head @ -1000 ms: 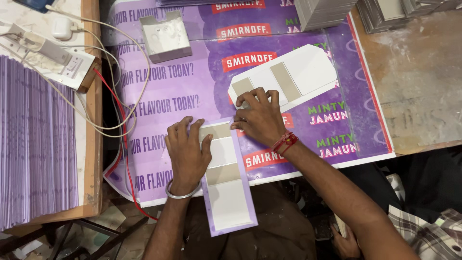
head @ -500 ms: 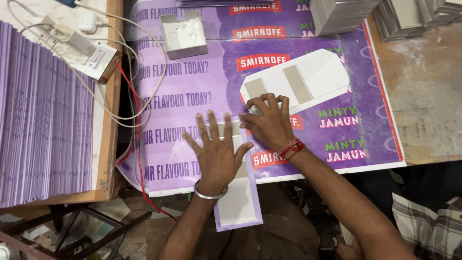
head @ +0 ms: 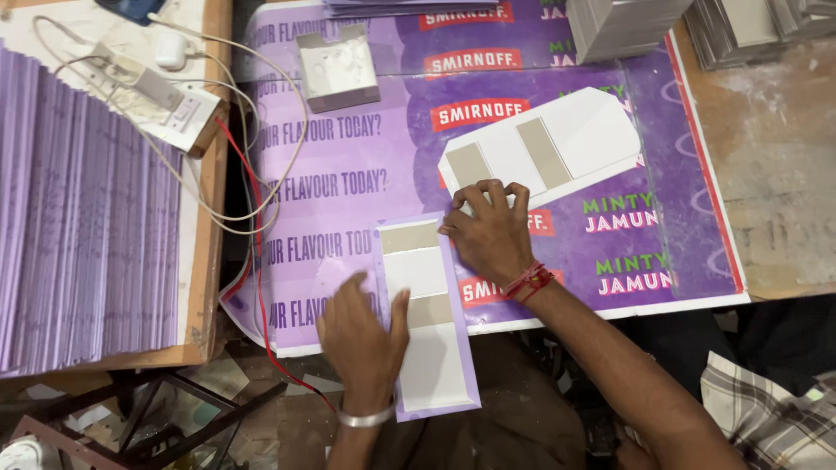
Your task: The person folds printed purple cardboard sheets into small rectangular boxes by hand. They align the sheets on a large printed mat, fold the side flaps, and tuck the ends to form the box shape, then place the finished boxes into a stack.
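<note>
A long lilac paper sheet carrying a row of white and grey card panels (head: 424,313) lies lengthwise over the near edge of the worktop, its lower end overhanging toward the person. The left hand (head: 364,341) rests flat on the sheet's left margin, grip apart with fingers spread, thumb across the lower grey panel; half a second ago this hand lay spread over the middle of the sheet, so it has slid down and to the left, suggesting that the pressing stroke has passed from the centre to the border. The right hand (head: 493,235) presses its fingertips, likewise unclenched, on the sheet's upper right corner, much where it was before. Just beyond it lies a second assembly of white and grey card panels (head: 542,155), angled and not yet backed with lilac. Both rest on a purple printed poster (head: 348,174) covering the worktop. Farther off stand a small open grey card tray (head: 337,68), a fanned stack of lilac sheets (head: 83,218) at left, a white power adapter with cables (head: 161,94), and grey card stacks (head: 623,26).
</note>
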